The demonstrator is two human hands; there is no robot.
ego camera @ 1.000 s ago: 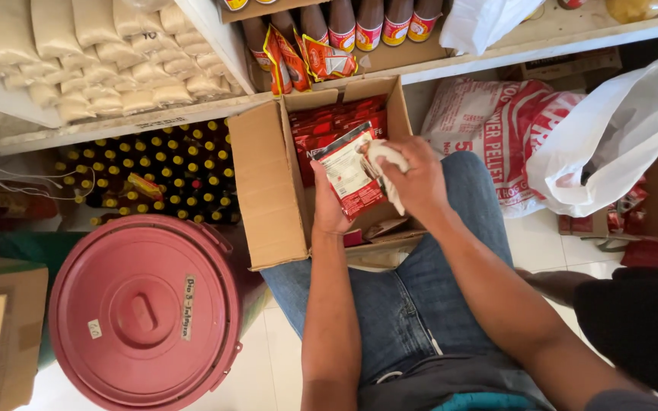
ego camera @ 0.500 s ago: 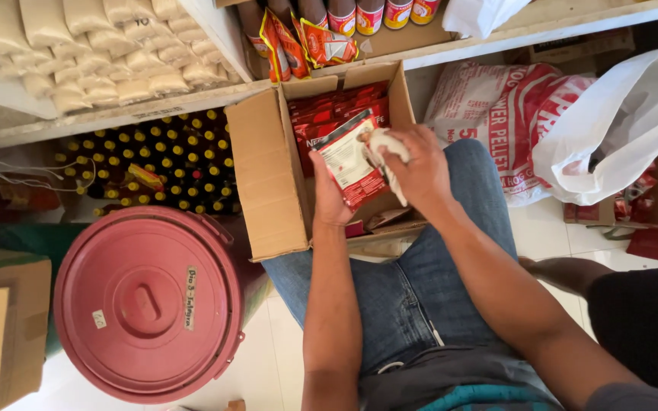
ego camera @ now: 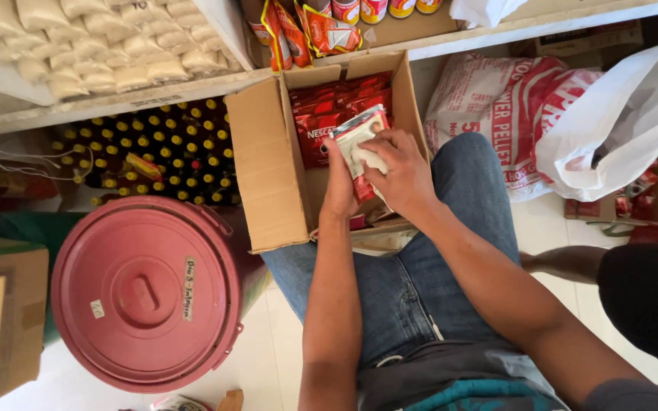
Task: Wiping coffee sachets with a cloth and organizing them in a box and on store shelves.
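You are holding a red-and-white sachet pack [ego camera: 361, 141] upright over the open cardboard box [ego camera: 268, 167], which is resting on your lap with its flaps spread. Your left hand [ego camera: 340, 183] is clasping the pack's left edge with closed fingers, and your right hand [ego camera: 399, 173] is gripping its right side, pressing a white cloth [ego camera: 369, 161] against it. The pack's lower half is hiding behind both hands. Red packets [ego camera: 329, 106] are filling the box's far end, leaving little free room inside. The box's far wall is sitting close under the shelf edge [ego camera: 192, 87]. A red lidded bucket [ego camera: 142, 293] is standing just left of your knee. A white plastic bag [ego camera: 618, 129] is hanging to the right, cut off by the frame.
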